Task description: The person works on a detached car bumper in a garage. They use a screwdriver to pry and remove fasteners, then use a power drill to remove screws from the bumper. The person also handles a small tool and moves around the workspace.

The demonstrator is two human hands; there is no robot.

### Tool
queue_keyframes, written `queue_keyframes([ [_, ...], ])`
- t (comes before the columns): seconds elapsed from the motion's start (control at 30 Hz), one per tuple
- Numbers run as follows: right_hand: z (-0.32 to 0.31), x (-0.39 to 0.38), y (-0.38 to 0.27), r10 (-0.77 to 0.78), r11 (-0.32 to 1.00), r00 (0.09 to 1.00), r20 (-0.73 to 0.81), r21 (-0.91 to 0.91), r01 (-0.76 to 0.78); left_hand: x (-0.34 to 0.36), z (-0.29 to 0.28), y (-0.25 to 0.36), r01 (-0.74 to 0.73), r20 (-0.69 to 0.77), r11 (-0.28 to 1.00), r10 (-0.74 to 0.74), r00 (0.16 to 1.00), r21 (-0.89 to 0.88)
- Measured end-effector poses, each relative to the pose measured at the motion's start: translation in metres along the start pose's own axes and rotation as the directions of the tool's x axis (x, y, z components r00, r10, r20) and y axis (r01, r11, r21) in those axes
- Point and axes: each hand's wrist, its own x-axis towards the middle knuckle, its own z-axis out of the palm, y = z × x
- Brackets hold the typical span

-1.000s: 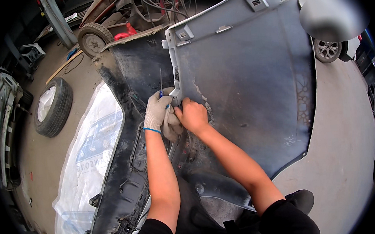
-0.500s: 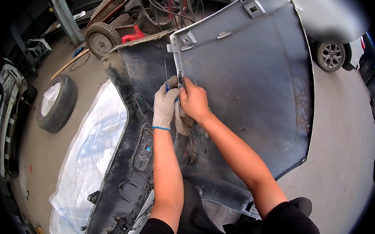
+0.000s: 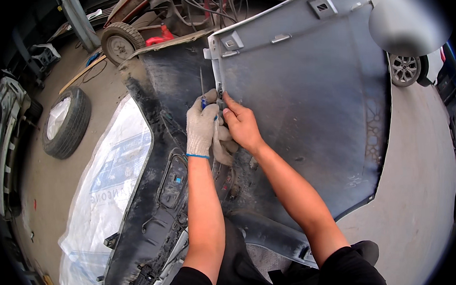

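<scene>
My left hand (image 3: 200,127), in a white knit glove with blue cuff, is closed on an upright screwdriver with blue handle (image 3: 203,102) and thin shaft. A loose glove (image 3: 223,148) hangs beside it, partly behind it. My bare right hand (image 3: 243,125) pinches a small fitting (image 3: 220,91) on the pale seam edge of a big grey moulded panel (image 3: 309,112), thumb and forefinger against it. A dirty black panel (image 3: 173,73) with moulded recesses and brackets extends left of the seam and down toward my body.
White plastic sheeting (image 3: 95,211) lies left, with a loose tyre (image 3: 74,140) beyond. A wheeled red frame with hoses (image 3: 124,39) stands behind the panels. Car parts (image 3: 6,144) line the far left. A white car's wheel (image 3: 403,71) is at upper right, above grey floor (image 3: 416,184).
Both hands have moved upward along the seam, screwdriver included; my right thumb and forefinger are now higher on the edge fitting. The view has shifted slightly.
</scene>
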Motion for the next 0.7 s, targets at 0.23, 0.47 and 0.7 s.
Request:
queue_keyframes([
  [0.23,0.003,-0.013,-0.013,0.097,0.995,0.994,0.045,-0.024,-0.096,0.002,0.008,0.007,-0.126,-0.049,0.929,0.152,0.987,0.347],
  [0.47,0.004,-0.014,-0.006,0.029,0.998,0.999,-0.032,0.059,-0.027,0.005,0.022,0.007,-0.187,-0.068,0.745,0.297,0.952,0.641],
  [0.7,-0.001,-0.014,-0.005,-0.008,0.999,1.0,0.0,-0.05,0.008,0.005,0.028,0.006,-0.178,-0.102,0.666,0.359,0.928,0.724],
])
